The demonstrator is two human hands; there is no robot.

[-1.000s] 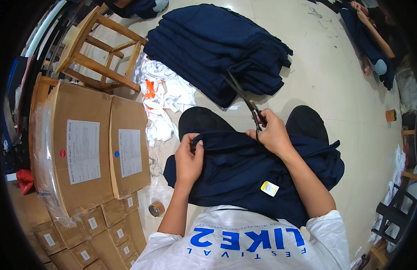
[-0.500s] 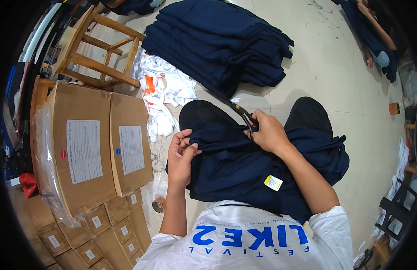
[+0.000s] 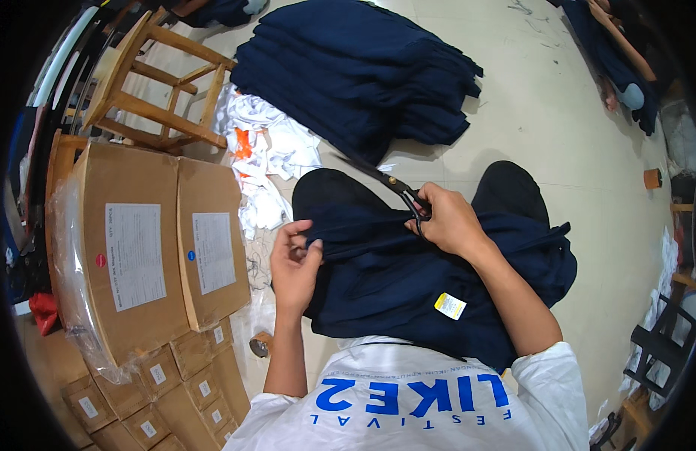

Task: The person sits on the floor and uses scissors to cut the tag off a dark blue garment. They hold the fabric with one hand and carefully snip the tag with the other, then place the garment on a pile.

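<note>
A navy blue garment (image 3: 385, 286) lies across my lap, with a small yellow and white tag (image 3: 449, 306) on it. My left hand (image 3: 293, 264) is at the garment's left edge, thumb and curled fingers closed on the cloth. In my right hand (image 3: 452, 219) is a pair of black scissors (image 3: 393, 181), its handles gripped by the fingers. The blades point up and left over my knee, above the cloth, and look closed together.
A large pile of navy garments (image 3: 348, 68) lies on the floor ahead. Left of it are white cloths (image 3: 269, 135) and a wooden stool (image 3: 167, 98). Cardboard boxes (image 3: 134, 165) stand at left, beside a tape roll (image 3: 261, 344). Another person's arm (image 3: 630, 52) shows at far right.
My left hand has moved slightly left and down, with its fingers a little further from the scissors. The whole view has shifted slightly. The right hand keeps hold of the scissors.
</note>
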